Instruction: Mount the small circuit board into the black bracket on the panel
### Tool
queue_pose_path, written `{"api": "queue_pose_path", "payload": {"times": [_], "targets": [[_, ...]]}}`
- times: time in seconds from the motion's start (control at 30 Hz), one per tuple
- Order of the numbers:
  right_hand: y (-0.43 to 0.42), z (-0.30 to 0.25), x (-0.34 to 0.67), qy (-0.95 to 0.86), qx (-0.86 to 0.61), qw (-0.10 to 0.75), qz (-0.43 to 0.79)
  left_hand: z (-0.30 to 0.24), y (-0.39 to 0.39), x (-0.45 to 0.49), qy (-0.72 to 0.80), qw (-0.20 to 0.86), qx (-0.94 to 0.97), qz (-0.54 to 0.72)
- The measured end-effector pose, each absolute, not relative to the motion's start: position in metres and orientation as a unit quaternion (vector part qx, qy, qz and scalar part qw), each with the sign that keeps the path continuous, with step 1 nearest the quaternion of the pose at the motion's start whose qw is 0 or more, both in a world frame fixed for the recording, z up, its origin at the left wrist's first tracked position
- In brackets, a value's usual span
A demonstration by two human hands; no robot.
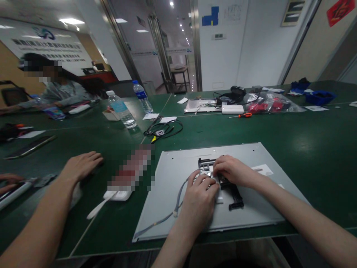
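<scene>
A grey metal panel (251, 208) lies flat on the green table (306, 137) in front of me. A black plastic bracket (235, 199) sits at its middle, and a grey cable (167, 219) runs off to the left over the panel's edge. My left hand (199, 195) rests on the panel with its fingers curled down onto the bracket's left part. My right hand (235, 171) is closed over the bracket's upper part, its fingertips meeting those of the left. What lies under the fingers is hidden.
A co-worker's arm and hand (80, 165) lie on the table to my left, beside a white device (118, 195). Farther back are two water bottles (122, 111), a coil of black cables (164, 130), an orange screwdriver (242, 115), a plastic bag with red parts (267, 104) and a seated person (55, 89).
</scene>
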State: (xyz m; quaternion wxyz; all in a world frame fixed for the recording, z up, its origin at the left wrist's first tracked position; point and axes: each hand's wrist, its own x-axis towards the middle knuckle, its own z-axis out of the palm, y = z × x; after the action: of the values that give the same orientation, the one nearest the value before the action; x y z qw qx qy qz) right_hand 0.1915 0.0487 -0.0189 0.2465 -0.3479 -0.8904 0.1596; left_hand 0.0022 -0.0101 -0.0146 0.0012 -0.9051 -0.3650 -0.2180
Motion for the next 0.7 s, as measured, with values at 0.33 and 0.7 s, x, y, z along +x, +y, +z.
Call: {"api": "queue_pose_path", "payload": {"times": [0.33, 0.7], "targets": [[0.0488, -0.0199, 0.1913, -0.894, -0.339, 0.246, 0.161, -0.0124, -0.0115, 0.0020, -0.368, -0.002, -0.905, -0.214], [0.0470, -0.0164, 0.1910, -0.879, -0.367, 0.249, 0.177, -0.0136, -0.0119, 0.0028, -0.381, 0.005, -0.900, -0.209]]}}
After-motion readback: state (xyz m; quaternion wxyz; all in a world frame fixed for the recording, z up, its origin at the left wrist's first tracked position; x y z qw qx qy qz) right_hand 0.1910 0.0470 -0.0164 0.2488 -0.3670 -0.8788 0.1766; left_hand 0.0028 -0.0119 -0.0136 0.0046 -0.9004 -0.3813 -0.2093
